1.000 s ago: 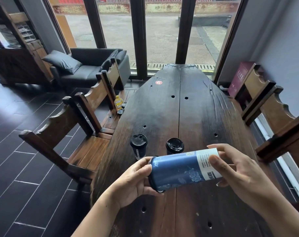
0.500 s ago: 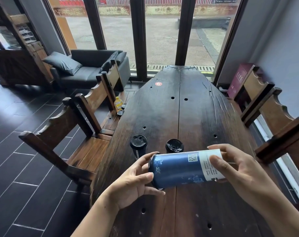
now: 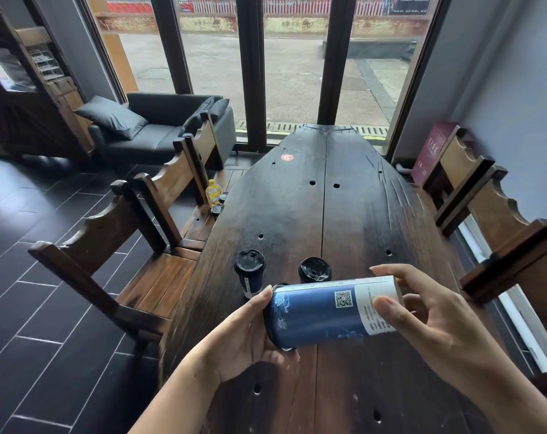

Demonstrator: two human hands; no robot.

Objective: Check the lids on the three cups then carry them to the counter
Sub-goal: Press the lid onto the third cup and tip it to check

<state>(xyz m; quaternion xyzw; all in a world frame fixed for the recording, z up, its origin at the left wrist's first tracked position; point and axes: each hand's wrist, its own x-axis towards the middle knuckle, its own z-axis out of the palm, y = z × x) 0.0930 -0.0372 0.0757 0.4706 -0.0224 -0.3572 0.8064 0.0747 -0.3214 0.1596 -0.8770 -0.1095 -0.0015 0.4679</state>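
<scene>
A tall blue paper cup (image 3: 322, 313) with a white label and QR code lies sideways in the air above the dark wooden table (image 3: 344, 220). My left hand (image 3: 244, 336) cups its black-lidded end at the left. My right hand (image 3: 428, 321) grips its white bottom end. Behind it two more cups stand upright on the table, each with a black lid: the left cup (image 3: 250, 272) and the right cup (image 3: 314, 270), partly hidden by the held cup.
Two wooden chairs (image 3: 115, 245) line the table's left side, with a yellow bottle (image 3: 212, 195) on the far seat. More wooden chairs (image 3: 500, 220) stand at the right. A grey sofa (image 3: 159, 130) and tall windows lie beyond.
The held cup has been rolled about its long axis, so the QR code has turned up toward me. Both hands kept their hold and rose slightly.
</scene>
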